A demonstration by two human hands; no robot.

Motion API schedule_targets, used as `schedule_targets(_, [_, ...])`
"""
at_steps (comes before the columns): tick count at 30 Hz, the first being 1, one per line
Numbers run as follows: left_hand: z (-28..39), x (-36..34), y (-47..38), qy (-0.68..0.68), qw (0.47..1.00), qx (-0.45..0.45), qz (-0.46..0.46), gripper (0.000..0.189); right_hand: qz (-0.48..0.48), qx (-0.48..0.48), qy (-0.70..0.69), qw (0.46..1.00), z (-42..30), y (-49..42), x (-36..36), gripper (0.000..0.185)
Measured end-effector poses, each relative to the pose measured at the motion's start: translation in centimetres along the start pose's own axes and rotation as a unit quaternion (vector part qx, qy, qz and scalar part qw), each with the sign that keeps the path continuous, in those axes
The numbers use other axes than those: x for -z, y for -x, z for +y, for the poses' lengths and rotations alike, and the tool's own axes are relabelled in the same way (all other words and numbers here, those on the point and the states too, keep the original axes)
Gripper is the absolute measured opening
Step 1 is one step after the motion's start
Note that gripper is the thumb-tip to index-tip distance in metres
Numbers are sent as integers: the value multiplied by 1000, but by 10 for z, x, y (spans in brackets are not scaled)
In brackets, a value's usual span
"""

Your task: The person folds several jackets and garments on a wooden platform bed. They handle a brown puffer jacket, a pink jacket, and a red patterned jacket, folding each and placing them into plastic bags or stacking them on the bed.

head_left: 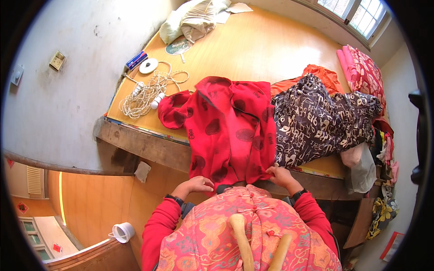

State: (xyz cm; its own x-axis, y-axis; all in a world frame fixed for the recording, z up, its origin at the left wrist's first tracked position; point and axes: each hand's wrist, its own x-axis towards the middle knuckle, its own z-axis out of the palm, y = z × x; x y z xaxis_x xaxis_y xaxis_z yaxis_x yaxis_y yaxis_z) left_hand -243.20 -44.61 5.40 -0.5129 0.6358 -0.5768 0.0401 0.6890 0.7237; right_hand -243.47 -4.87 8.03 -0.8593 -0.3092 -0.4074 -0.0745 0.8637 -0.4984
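A red jacket with dark round patterns lies spread on the yellow platform, its lower part hanging over the front edge towards me. My left hand is at the jacket's lower left corner, fingers curled at the hem; whether they pinch the cloth is hard to tell. At the lower right corner, my right hand has thumb and fingers closed on the hem. The jacket's left sleeve lies bent on the platform. Touching the jacket's right side is a dark garment with white lettering.
Coiled cord, a white round lid, a blue box and a hand fan lie at left. Pale cloths lie behind. Orange cloth, folded pink bedding and a plastic bag are at right.
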Motion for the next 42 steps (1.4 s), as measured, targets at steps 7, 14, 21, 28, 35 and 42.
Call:
schedule_targets(7, [-70,-37,-21,249,885,99,380,33,71,-125,-49,988,23,-1,-10,43])
schedule_targets(14, [-113,-51,-42,341,765,137,528,45,211,-200,-87,953,46,-27,-27,52])
schedule_targets(21, [-88,-54,-35,337,842,169,386,26,167,-154,-480,848,59,-21,-31,25])
schedule_targets(28, [-44,-49,-45,310,858,45,406,20,148,-198,-455,855,86,17,-37,40])
schedule_targets(35, [-4,-13,-83,144,910,59,384,48,92,-184,-512,834,84,26,-57,31])
schedule_targets(42, [21,6,-133,-7,929,142,340,38,120,-138,-587,789,65,52,-19,25])
